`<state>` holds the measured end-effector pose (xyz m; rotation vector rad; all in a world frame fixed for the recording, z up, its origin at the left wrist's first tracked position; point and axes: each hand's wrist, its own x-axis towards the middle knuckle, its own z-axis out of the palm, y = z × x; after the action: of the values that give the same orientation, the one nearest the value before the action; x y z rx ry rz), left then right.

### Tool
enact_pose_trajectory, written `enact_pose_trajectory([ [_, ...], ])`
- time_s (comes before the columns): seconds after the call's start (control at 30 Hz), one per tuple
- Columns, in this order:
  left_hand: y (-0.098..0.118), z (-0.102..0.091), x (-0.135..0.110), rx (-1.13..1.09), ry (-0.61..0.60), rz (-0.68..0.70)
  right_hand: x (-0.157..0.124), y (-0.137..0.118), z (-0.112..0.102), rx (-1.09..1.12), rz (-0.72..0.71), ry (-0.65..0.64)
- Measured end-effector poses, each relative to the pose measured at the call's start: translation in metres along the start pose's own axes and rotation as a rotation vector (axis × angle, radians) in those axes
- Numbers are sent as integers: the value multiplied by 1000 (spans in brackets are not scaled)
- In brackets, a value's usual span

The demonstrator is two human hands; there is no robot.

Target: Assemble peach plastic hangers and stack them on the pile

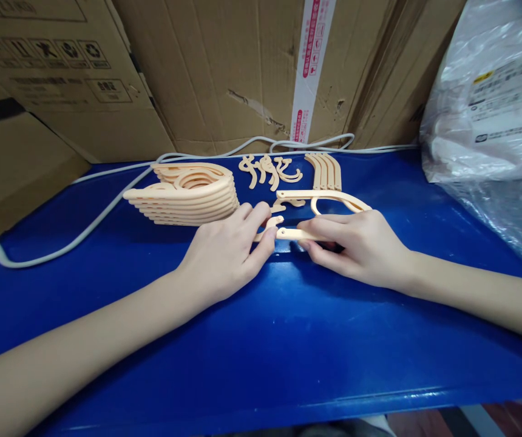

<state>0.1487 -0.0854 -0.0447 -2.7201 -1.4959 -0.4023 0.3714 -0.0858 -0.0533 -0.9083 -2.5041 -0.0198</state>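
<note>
My left hand [229, 246] pinches a small cream plastic hanger hook [276, 222] between thumb and fingers. My right hand [363, 246] grips a cream hanger arm [291, 234], its holed end pointing left, close against the hook; whether the two are joined I cannot tell. Just beyond, another curved hanger arm [322, 194] runs to the right hand's knuckles, which hide its far end. A loose hook [295, 203] lies behind my fingertips. To the left sits a stack of folded hangers [183, 203]. Further back lie several hooks [267, 171] and a row of hanger arms [325, 172].
The blue table [288, 340] is backed by cardboard boxes [224, 79]. A white cable [101, 212] loops along the back and left. At the right, a clear plastic bag [488, 109] with labelled contents spreads onto the table.
</note>
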Motion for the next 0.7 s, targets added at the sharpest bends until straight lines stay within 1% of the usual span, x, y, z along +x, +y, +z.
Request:
enact_pose_trajectory([
  [0.07,1,-1,0,-4,-6,-18,0,0,0,-6,13,6],
  [0.17,1,-1,1,-6,6,-12,0,0,-1,-19,18,11],
  [0.33,-3,0,0,-59,17,62,1,-1,-1,-32,13,7],
  [0.53,-4,-1,-1,-127,-1,106,1,-1,-1,-43,10,10],
  [0.7,-4,-1,0,-81,-20,169,0,0,0,-38,29,-2],
])
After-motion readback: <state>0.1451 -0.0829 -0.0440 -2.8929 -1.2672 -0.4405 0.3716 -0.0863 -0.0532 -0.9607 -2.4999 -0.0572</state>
